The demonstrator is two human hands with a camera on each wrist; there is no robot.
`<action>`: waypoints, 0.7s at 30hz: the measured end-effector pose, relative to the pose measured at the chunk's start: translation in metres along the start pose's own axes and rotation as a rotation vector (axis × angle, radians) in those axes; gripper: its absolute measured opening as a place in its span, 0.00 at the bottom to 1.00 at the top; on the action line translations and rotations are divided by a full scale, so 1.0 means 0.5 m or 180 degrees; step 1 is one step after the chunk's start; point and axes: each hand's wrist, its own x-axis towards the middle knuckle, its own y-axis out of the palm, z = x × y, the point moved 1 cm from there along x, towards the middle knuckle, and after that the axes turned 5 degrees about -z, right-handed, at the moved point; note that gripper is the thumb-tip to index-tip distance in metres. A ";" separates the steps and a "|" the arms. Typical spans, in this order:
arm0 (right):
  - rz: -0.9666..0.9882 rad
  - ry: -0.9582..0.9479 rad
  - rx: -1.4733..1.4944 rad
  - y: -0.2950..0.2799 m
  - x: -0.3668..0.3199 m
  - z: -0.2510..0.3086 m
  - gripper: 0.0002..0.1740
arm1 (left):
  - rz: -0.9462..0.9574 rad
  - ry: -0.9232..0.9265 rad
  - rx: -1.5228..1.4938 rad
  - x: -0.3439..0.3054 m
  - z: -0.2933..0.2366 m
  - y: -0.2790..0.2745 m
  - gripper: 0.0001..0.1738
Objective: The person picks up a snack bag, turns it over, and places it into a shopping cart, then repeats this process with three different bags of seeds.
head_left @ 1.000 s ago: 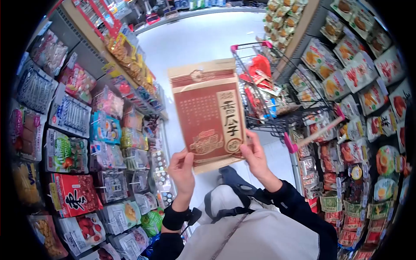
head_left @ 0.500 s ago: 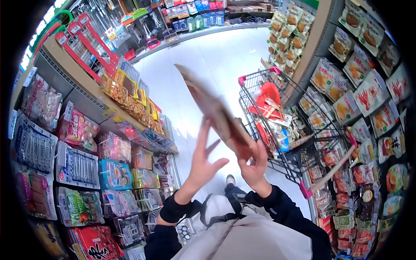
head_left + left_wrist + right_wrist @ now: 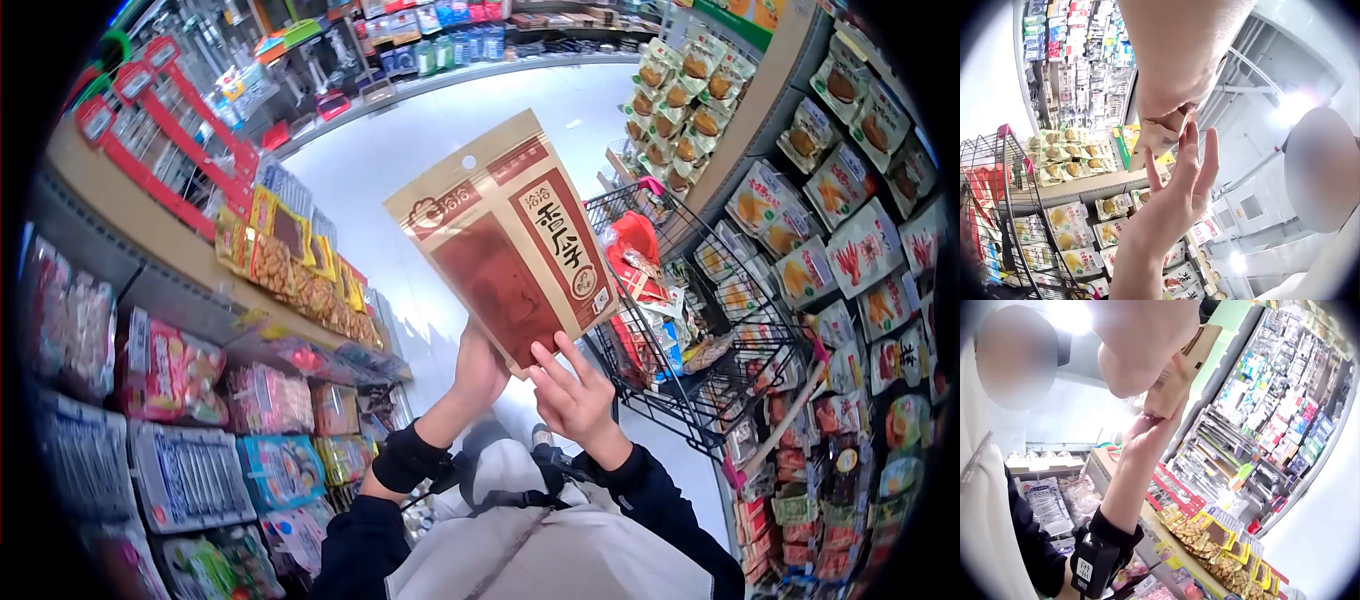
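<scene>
A tan and dark-red packet [image 3: 497, 270] with a small round hole near its top is held up tilted in the head view. My left hand [image 3: 480, 368] grips its lower end from behind, its fingers mostly hidden by the packet. At the bottom right edge, my right hand [image 3: 578, 398] touches the packet with its fingers spread and fairly straight. The left wrist view shows the right hand [image 3: 1169, 212] with extended fingers against the packet's folded end [image 3: 1157, 139]. In the right wrist view the left hand [image 3: 1142, 439] lies along the packet's base [image 3: 1169, 390].
A black wire cart [image 3: 700, 370] with pink corners, holding red and other packages, stands to the right. Racks of hanging snack bags [image 3: 800, 255] line the right side. On the left are shelves with bagged sweets [image 3: 265, 400] and yellow nut packs [image 3: 285, 265].
The packet has been turned over, passing edge-on, and shows its other face. My left hand has gone from its side to behind it; my right hand's pinch has loosened into spread fingers.
</scene>
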 end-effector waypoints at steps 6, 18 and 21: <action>-0.0495 0.1169 -0.0605 0.052 0.049 -0.039 0.28 | 0.0132 -0.1022 -0.0351 0.094 -0.064 -0.089 0.25; -0.1483 0.3129 0.1485 0.125 -0.009 -0.044 0.27 | 0.1102 -0.2079 -0.0021 0.187 -0.044 -0.157 0.24; -0.1602 0.3298 0.1377 0.112 -0.021 -0.051 0.27 | 0.1146 -0.2167 0.0010 0.201 -0.015 -0.139 0.23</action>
